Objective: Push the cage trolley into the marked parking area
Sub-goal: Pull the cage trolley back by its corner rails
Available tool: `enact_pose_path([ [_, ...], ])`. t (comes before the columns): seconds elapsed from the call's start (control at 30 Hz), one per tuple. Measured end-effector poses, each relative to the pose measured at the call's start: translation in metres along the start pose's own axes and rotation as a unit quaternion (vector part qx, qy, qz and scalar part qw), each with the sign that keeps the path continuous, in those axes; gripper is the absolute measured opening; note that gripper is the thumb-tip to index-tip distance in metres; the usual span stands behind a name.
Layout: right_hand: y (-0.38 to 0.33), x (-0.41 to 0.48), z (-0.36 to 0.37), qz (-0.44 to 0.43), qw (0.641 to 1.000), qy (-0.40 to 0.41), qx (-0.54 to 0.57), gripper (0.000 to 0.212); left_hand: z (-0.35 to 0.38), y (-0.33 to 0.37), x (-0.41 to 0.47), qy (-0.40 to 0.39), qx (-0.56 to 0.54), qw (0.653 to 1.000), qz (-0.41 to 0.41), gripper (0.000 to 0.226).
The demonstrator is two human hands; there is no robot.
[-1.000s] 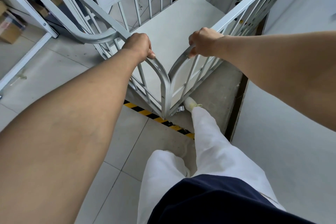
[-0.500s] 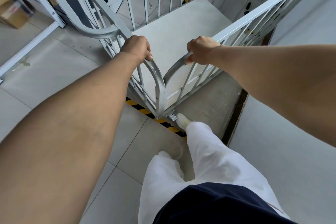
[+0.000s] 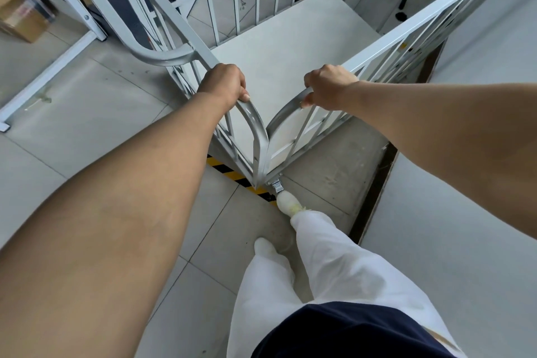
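Both hands' grip closed round cage trolley (image 3: 290, 46) rails

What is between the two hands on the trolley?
In the head view, the left hand and right hand each grip a curved rail of the cage trolley. Between them there is only an open gap, showing the trolley's pale floor below.

Centre frame, the left hand (image 3: 225, 83) and right hand (image 3: 329, 86) each grip a curved top rail of the white barred metal cage trolley (image 3: 279, 61). Its near corner stands over the yellow-and-black striped floor tape (image 3: 229, 173), beside a white shoe (image 3: 287, 202).
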State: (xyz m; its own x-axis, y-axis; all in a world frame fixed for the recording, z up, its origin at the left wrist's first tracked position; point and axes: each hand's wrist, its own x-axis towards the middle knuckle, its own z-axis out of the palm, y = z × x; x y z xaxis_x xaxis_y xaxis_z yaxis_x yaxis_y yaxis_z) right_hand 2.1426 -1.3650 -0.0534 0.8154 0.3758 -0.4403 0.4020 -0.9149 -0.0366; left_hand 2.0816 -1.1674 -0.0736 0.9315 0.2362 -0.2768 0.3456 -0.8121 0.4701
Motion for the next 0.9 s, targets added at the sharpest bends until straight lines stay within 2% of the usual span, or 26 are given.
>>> enact_pose_path([
  [0.9,0.012,0.006,0.003,-0.049,0.999,0.016,0.004,0.054,0.007,-0.005,0.007,0.021,0.006,1.000,0.005,0.016],
])
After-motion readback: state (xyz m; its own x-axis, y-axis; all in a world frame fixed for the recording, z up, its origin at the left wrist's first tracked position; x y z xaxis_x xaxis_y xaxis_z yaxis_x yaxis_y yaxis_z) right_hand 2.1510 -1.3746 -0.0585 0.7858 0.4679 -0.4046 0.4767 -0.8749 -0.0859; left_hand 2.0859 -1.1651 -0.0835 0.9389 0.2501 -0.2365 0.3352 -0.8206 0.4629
